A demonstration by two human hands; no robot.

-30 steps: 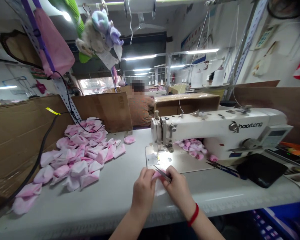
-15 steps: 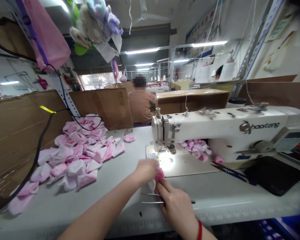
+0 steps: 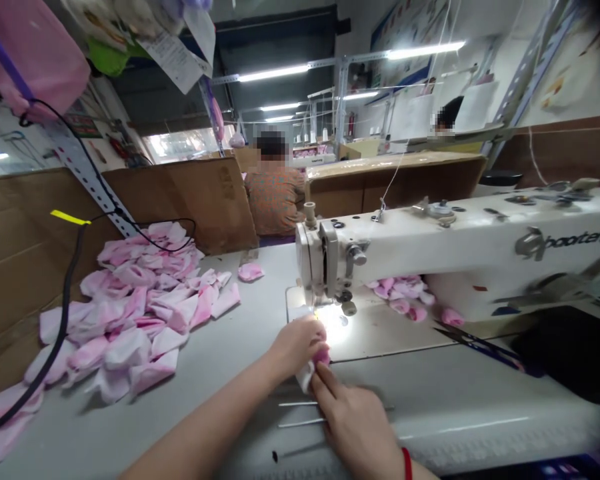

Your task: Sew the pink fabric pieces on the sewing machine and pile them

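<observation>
Just in front of the needle area of a white sewing machine [image 3: 325, 267], both hands are on a small pink and white fabric piece [image 3: 321, 353]. My left hand [image 3: 300, 340] is closed on its upper part, knuckles beside the lit needle plate [image 3: 340, 328]. From below, the fingers of my right hand [image 3: 355, 417] press together against the fabric's lower edge. Two thin metal prongs, like tweezers [image 3: 297, 405], stick out leftward from beneath the right hand; their grip is hidden by the palm. The needle and presser foot are lost in glare and behind the left hand.
A heap of pink and white fabric pieces [image 3: 140, 307] covers the table's left. Small pink pieces [image 3: 403, 293] lie under the machine arm. Scissors [image 3: 480, 347] and a black pad [image 3: 570, 353] lie at right. Cardboard walls [image 3: 180, 207] stand behind; a person [image 3: 274, 197] sits beyond.
The view has shifted, swinging the machine rightward and the heap leftward. My left hand has moved slightly along the fabric, nearer the needle plate; both hands stay on the piece.
</observation>
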